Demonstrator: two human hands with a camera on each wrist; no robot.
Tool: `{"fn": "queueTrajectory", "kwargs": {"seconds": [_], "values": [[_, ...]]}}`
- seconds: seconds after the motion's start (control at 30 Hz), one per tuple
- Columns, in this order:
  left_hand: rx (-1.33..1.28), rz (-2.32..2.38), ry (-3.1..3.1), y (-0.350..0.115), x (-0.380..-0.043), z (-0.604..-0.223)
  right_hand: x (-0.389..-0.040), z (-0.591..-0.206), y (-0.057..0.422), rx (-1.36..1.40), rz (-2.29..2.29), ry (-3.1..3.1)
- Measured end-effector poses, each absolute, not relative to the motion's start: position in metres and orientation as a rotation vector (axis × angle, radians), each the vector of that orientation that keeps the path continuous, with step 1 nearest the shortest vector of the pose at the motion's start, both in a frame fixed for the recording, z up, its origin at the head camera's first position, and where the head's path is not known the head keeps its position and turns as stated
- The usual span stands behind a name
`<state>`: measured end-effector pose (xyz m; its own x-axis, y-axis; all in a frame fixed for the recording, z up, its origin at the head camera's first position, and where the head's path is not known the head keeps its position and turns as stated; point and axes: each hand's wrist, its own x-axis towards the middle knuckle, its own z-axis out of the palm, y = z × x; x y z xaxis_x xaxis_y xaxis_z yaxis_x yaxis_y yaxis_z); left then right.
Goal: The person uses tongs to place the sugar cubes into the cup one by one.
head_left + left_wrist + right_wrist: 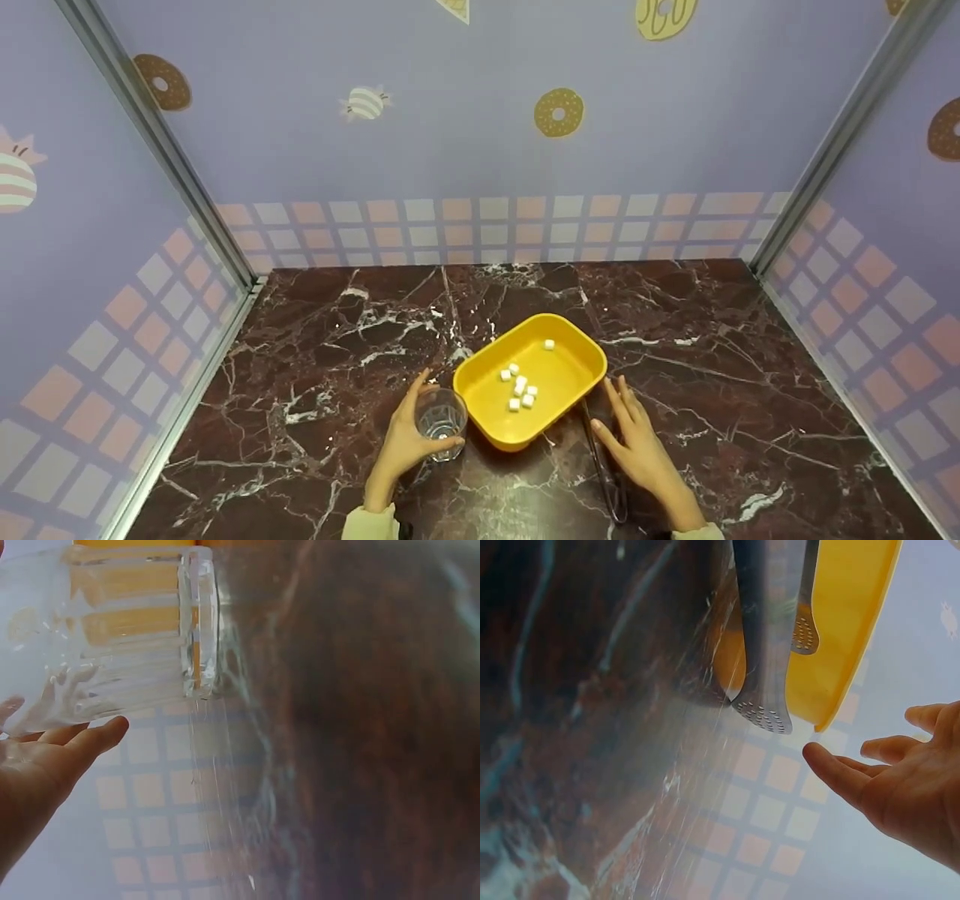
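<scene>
Clear glass tumbler [442, 414], one in number, is seen just left of a yellow rectangular plastic bin [566, 362], its upper part cut off in the left wrist view. It is encircled by the curved thumb and fingers of the left hand [405, 442], though how firmly cannot be told. About eight small white cubes [549, 345] are counted in the bin, some overlapping. One pair of silver metal tongs [609, 480] is partly hidden beneath the bin's rim; two perforated tips are shown. The right hand [634, 442] is held spread and unfilled beside them.
</scene>
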<state>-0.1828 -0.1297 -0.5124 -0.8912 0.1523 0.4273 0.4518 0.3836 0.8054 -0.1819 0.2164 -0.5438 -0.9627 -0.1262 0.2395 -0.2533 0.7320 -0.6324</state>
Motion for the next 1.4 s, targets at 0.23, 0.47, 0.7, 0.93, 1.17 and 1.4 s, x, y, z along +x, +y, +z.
{"fn": "queueTrajectory", "kwargs": {"seconds": [0.23, 0.47, 0.7, 0.93, 1.17, 1.4], "values": [[-0.556, -1.557, -2.369, -0.130, -0.185, -0.514, -0.182, -0.544, 0.219, 0.281, 1.044, -2.783], [-0.481, -1.664, -2.419, -0.131, -0.186, -0.514, -0.182, -0.544, 0.219, 0.288, 1.045, -2.784], [-0.468, -1.683, -2.484, -0.132, -0.188, -0.513, -0.182, -0.548, 0.217, 0.280, 1.072, -2.805], [-0.462, -1.693, -2.485, -0.133, -0.188, -0.514, -0.180, -0.550, 0.214, 0.250, 1.038, -2.844], [-0.438, -1.739, -2.480, -0.134, -0.189, -0.516, -0.180, -0.551, 0.211, 0.252, 0.855, -2.862], [-0.444, -1.746, -2.481, -0.134, -0.188, -0.515, -0.182, -0.549, 0.208, 0.231, 0.727, -2.903]]}}
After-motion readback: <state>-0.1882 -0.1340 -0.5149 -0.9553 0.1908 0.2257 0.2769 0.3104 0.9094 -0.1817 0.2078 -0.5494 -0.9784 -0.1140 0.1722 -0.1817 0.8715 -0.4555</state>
